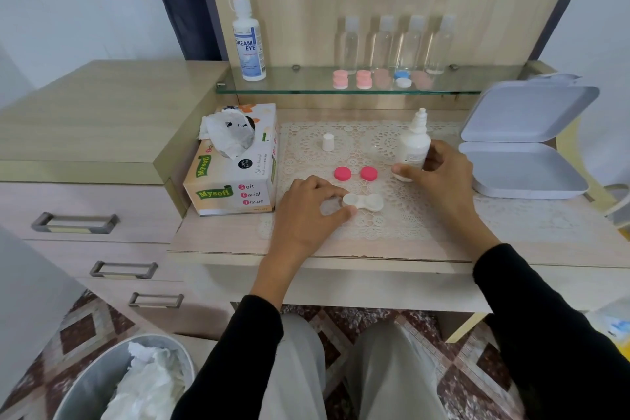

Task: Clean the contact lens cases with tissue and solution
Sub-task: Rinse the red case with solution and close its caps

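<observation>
Lying flat on the lace doily (405, 215), the white contact lens case (363, 202) has its long axis running left to right across the surface (218, 239), both wells facing up and uncapped. The left hand (308, 211) pinches the case's left end, thumb on the near side and fingertips (335, 194) on the far side, so that grip is closed on the case. Just beyond the case sit its two pink caps (356, 173), side by side and apart from each other.

The right hand (439, 177) wraps around the lower part of the small solution bottle (413, 143), which stands nearly upright on the doily with its bare nozzle pointing up and leaning slightly right. That grip holds the bottle, thumb toward the case. The bottle's white cap (328, 142) stands alone farther back on the doily.

A tissue box (235, 167) with a sheet pulled up stands at the left edge of the surface. An open grey hinged box (525, 143) rests at the right. On the glass shelf (300, 82) behind stand a larger solution bottle (248, 41), four clear bottles (397, 44) and more small cases (381, 78). A bin (102, 382) holding crumpled tissue stands on the floor.
</observation>
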Available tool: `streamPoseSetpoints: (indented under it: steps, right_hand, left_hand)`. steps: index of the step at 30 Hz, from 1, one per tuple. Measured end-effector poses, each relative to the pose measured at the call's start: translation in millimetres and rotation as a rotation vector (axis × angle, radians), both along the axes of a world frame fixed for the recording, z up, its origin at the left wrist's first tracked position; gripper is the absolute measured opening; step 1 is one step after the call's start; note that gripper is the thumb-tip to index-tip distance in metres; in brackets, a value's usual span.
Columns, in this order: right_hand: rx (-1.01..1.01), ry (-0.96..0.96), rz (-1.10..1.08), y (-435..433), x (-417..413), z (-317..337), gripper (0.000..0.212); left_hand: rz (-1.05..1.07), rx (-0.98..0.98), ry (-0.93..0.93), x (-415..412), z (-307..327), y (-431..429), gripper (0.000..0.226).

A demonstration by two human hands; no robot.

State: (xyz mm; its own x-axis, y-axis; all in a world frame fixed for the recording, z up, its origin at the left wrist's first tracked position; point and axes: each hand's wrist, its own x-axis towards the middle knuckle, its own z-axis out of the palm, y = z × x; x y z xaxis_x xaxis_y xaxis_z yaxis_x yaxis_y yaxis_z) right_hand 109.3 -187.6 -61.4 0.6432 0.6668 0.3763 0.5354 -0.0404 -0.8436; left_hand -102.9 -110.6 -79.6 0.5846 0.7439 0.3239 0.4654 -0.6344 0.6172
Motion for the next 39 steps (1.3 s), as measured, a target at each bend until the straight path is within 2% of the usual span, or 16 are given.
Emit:
streamPoseSetpoints:
  steps: [9,11,13,15,17,20,22,24,27,32,36,39]
  right_hand:
    - [-0.078,0.001,0.004,1.0,4.0,-5.3,0.065]
    - [-0.074,0.004,-0.005,-1.6,0.3,-4.7,0.072]
    - [0.042,0.078,-0.080,-8.3,-9.8,-3.9,0.076]
    - [0.234,0.106,-0.204,-18.4,-22.4,-0.2,0.064]
    - [0.312,0.095,-0.211,-27.2,-29.6,3.1,0.047]
    - [0.099,0.035,0.065,-32.6,-34.8,3.7,0.032]
    - [-0.080,-0.042,0.211,-33.5,-38.3,-0.2,0.034]
    - [-0.176,-0.091,0.258,-33.7,-39.5,-2.1,0.039]
    - [-0.211,-0.149,0.250,-33.3,-37.9,-2.8,0.041]
    - [-0.203,-0.182,0.250,-31.0,-37.3,-6.5,0.032]
    - [-0.233,-0.210,0.252,-28.7,-38.2,-7.3,0.037]
    - [-0.224,-0.232,0.250,-26.5,-38.1,-9.6,0.037]
  left_hand:
    - [-0.004,0.011,0.005,-0.1,-0.4,0.4,0.035]
    - [-0.002,0.015,0.007,-0.1,-0.5,0.4,0.036]
    - [-0.001,0.014,0.006,-0.3,-0.9,0.6,0.036]
    - [-0.002,0.013,0.005,-0.1,-1.2,0.6,0.037]
    - [-0.002,0.016,0.006,0.2,-1.1,1.1,0.037]
    - [0.001,0.019,0.006,0.3,-1.7,2.0,0.037]
    - [0.002,0.012,0.004,0.4,-2.3,2.1,0.038]
    - [0.002,0.008,0.000,0.4,-2.1,1.7,0.038]
    - [0.003,0.015,0.006,0.2,-1.5,1.1,0.037]
    - [0.001,0.023,0.012,-0.7,-1.3,1.1,0.035]
    - [0.006,0.028,0.007,-0.8,-1.8,1.5,0.035]
    - [-0.008,0.002,0.017,-1.0,-0.6,1.3,0.043]
